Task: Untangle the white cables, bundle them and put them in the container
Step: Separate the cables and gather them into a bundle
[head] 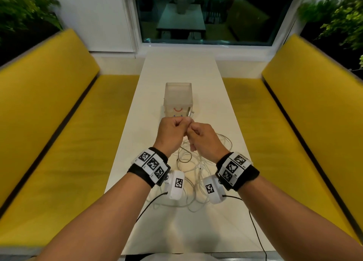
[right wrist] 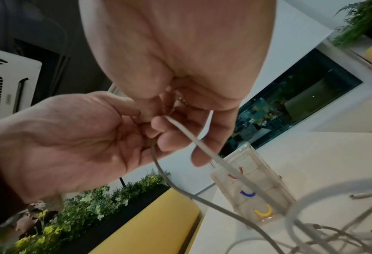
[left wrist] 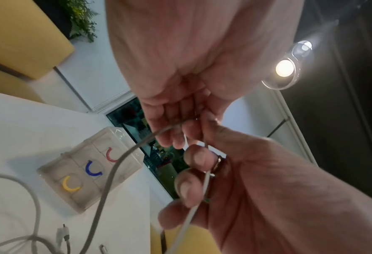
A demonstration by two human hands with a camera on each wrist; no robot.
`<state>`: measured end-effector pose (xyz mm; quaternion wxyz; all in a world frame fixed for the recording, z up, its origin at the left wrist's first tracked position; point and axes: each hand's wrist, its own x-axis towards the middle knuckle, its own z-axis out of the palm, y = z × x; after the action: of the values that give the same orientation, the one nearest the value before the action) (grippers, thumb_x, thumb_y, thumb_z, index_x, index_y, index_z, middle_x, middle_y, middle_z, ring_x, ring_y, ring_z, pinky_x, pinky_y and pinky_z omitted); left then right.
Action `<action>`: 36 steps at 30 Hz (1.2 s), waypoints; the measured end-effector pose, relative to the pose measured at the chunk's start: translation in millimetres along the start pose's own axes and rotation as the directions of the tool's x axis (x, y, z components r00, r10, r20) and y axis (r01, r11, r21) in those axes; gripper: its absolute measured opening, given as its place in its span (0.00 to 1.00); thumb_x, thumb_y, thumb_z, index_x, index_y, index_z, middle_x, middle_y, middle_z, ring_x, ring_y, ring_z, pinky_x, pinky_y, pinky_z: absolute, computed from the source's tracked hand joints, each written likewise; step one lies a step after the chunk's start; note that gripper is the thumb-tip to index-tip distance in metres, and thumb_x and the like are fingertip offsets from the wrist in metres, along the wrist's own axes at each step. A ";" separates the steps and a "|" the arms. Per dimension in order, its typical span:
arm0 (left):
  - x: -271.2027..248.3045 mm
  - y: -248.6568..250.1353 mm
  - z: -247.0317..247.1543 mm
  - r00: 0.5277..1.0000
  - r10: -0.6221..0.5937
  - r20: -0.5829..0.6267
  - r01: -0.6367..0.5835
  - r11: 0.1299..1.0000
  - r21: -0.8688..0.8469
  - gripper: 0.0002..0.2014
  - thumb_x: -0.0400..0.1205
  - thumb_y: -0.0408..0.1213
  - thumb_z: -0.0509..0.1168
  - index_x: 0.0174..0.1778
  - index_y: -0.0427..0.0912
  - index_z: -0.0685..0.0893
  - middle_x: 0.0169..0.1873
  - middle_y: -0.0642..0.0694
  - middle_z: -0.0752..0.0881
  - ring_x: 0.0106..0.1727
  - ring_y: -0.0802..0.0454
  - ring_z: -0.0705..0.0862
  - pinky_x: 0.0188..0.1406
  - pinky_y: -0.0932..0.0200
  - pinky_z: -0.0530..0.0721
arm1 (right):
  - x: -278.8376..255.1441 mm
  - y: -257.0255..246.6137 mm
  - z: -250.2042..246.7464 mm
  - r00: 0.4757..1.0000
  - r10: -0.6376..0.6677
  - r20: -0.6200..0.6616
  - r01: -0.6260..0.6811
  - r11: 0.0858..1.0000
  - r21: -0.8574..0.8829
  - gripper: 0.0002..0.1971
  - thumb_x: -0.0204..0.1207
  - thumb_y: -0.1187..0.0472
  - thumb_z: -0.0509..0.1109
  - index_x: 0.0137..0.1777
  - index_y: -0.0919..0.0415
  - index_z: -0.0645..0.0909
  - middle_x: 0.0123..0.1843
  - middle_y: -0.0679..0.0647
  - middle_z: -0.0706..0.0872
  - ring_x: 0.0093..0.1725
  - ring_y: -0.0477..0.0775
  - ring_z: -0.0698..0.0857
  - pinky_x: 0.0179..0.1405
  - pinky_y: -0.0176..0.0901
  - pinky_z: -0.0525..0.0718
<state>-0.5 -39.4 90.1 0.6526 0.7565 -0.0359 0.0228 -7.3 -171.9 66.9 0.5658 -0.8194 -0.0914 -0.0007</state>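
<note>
While both hands (head: 184, 137) pinch, cable (right wrist: 204, 146) slants tableward.

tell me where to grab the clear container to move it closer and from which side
Grip the container by its two long side walls near the open top rim, coming down from above. It stands upright on the table, tall and narrow with flat sides, so a pinch across its width should hold. Both hands are busy on the white cable, so one must let go first.

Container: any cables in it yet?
No; the container holds no cable, and the white cables lie tangled on the table.
</note>
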 end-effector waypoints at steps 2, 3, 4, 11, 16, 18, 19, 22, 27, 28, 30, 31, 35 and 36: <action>3.4 7.7 -3.2 0.996 -0.020 -0.082 0.015 0.998 -0.065 0.14 0.88 0.30 0.61 0.41 0.35 0.90 0.38 0.42 0.93 0.38 0.55 0.90 0.42 0.57 0.89 | 1.0 -3.4 -2.2 1.000 -0.005 0.026 0.003 0.998 0.066 0.15 0.85 0.59 0.68 0.39 0.67 0.83 0.23 0.45 0.77 0.23 0.48 0.74 0.28 0.44 0.74; 6.5 12.9 -7.3 0.990 -0.044 -0.131 0.025 0.989 -0.142 0.15 0.90 0.30 0.58 0.42 0.38 0.87 0.35 0.42 0.92 0.38 0.51 0.91 0.41 0.53 0.90 | 1.9 -3.3 -4.6 0.999 0.016 0.042 -0.020 0.995 0.097 0.17 0.84 0.56 0.70 0.42 0.71 0.83 0.25 0.49 0.76 0.24 0.49 0.73 0.27 0.44 0.74; 11.0 17.6 -13.2 0.982 -0.070 -0.173 0.029 0.973 -0.230 0.16 0.91 0.31 0.54 0.41 0.40 0.83 0.29 0.44 0.90 0.33 0.49 0.89 0.37 0.51 0.89 | 2.2 -1.7 -7.9 0.997 0.049 0.058 -0.056 0.990 0.127 0.18 0.84 0.55 0.71 0.43 0.73 0.82 0.27 0.52 0.76 0.24 0.48 0.72 0.26 0.44 0.74; 31.8 57.0 -48.4 0.953 0.012 -0.302 -0.151 0.886 -0.439 0.17 0.93 0.41 0.52 0.39 0.46 0.74 0.22 0.50 0.62 0.23 0.54 0.58 0.20 0.62 0.61 | -5.5 24.3 -15.7 0.968 0.112 0.224 -0.141 0.982 0.122 0.18 0.79 0.53 0.75 0.45 0.73 0.85 0.31 0.57 0.81 0.29 0.47 0.77 0.32 0.37 0.78; 33.2 99.7 -83.0 0.896 0.121 -0.427 -0.339 0.808 -0.481 0.17 0.93 0.44 0.52 0.40 0.46 0.75 0.23 0.52 0.65 0.24 0.55 0.61 0.20 0.59 0.63 | -18.7 68.6 -17.5 0.944 0.184 0.275 -0.170 0.982 -0.077 0.17 0.85 0.59 0.69 0.37 0.69 0.84 0.34 0.65 0.87 0.34 0.47 0.84 0.41 0.35 0.82; 36.2 117.9 -106.1 0.849 0.183 -0.496 -0.438 0.768 -0.467 0.17 0.93 0.46 0.51 0.41 0.45 0.74 0.24 0.52 0.64 0.25 0.53 0.60 0.21 0.58 0.63 | -29.0 94.8 -24.5 0.938 0.247 0.243 -0.202 0.960 -0.196 0.19 0.87 0.57 0.67 0.40 0.70 0.87 0.42 0.67 0.90 0.41 0.50 0.86 0.52 0.49 0.85; 37.6 124.4 -115.3 0.828 0.207 -0.521 -0.474 0.755 -0.453 0.17 0.93 0.46 0.51 0.41 0.45 0.74 0.24 0.51 0.63 0.25 0.53 0.59 0.22 0.58 0.62 | -34.0 103.7 -27.6 0.936 0.274 0.222 -0.223 0.947 -0.231 0.19 0.87 0.56 0.66 0.41 0.67 0.88 0.44 0.65 0.91 0.44 0.52 0.86 0.57 0.55 0.83; 37.3 124.7 -123.7 0.808 0.268 -0.525 -0.492 0.798 -0.349 0.15 0.92 0.44 0.53 0.41 0.45 0.75 0.24 0.50 0.63 0.25 0.52 0.58 0.22 0.57 0.61 | -36.3 106.5 -30.8 0.946 0.275 0.174 -0.234 0.947 -0.220 0.19 0.88 0.54 0.63 0.37 0.56 0.87 0.46 0.60 0.92 0.50 0.57 0.88 0.63 0.55 0.81; 27.8 80.5 -82.7 0.906 0.279 -0.317 -0.303 0.953 -0.027 0.09 0.88 0.48 0.65 0.48 0.46 0.79 0.31 0.54 0.76 0.27 0.61 0.72 0.25 0.63 0.73 | -19.2 52.0 -23.2 0.980 0.162 0.113 -0.153 0.984 -0.090 0.23 0.90 0.56 0.59 0.34 0.60 0.83 0.39 0.57 0.86 0.43 0.53 0.84 0.52 0.45 0.77; 26.8 67.1 -70.5 0.936 0.259 -0.240 -0.261 0.965 0.021 0.10 0.87 0.47 0.67 0.49 0.44 0.80 0.34 0.53 0.78 0.28 0.62 0.74 0.28 0.65 0.76 | -15.7 40.8 -22.1 0.984 0.158 0.086 -0.150 0.985 -0.091 0.23 0.90 0.56 0.59 0.32 0.60 0.81 0.35 0.55 0.83 0.38 0.51 0.81 0.45 0.44 0.76; 22.4 43.0 -47.6 0.980 0.188 -0.062 -0.184 0.981 0.055 0.13 0.83 0.47 0.72 0.49 0.41 0.81 0.36 0.47 0.78 0.33 0.57 0.75 0.32 0.59 0.80 | -8.1 23.6 -19.1 0.988 0.147 0.042 -0.142 0.985 -0.099 0.23 0.89 0.55 0.60 0.30 0.57 0.78 0.29 0.52 0.78 0.30 0.49 0.76 0.37 0.44 0.72; 19.9 32.2 -37.8 0.989 0.148 0.020 -0.149 0.987 0.063 0.15 0.81 0.50 0.74 0.47 0.41 0.81 0.37 0.45 0.78 0.36 0.53 0.76 0.37 0.51 0.82 | -6.0 15.5 -17.9 0.991 0.129 0.033 -0.125 0.987 -0.105 0.23 0.88 0.54 0.60 0.29 0.55 0.77 0.27 0.50 0.77 0.29 0.48 0.75 0.36 0.44 0.71; 8.3 4.6 -8.2 0.974 0.070 0.217 -0.102 0.985 0.140 0.22 0.74 0.60 0.74 0.52 0.46 0.85 0.37 0.45 0.85 0.35 0.46 0.82 0.40 0.48 0.85 | -3.5 -9.7 -14.9 0.994 0.033 0.101 -0.024 0.996 -0.088 0.18 0.84 0.67 0.62 0.36 0.46 0.81 0.25 0.38 0.82 0.26 0.35 0.74 0.32 0.34 0.71; 7.2 0.5 -5.2 0.974 0.068 0.217 -0.100 0.985 0.143 0.21 0.75 0.58 0.73 0.54 0.46 0.87 0.42 0.45 0.90 0.41 0.44 0.88 0.47 0.46 0.89 | -3.5 -12.6 -14.9 0.992 0.006 0.125 0.005 0.996 -0.090 0.19 0.82 0.69 0.63 0.39 0.44 0.83 0.27 0.34 0.84 0.27 0.33 0.76 0.32 0.32 0.72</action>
<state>6.6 -34.5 92.0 0.5835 0.8003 -0.1353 -0.0276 -11.1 -181.9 83.6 0.5214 -0.8426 -0.1264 0.0466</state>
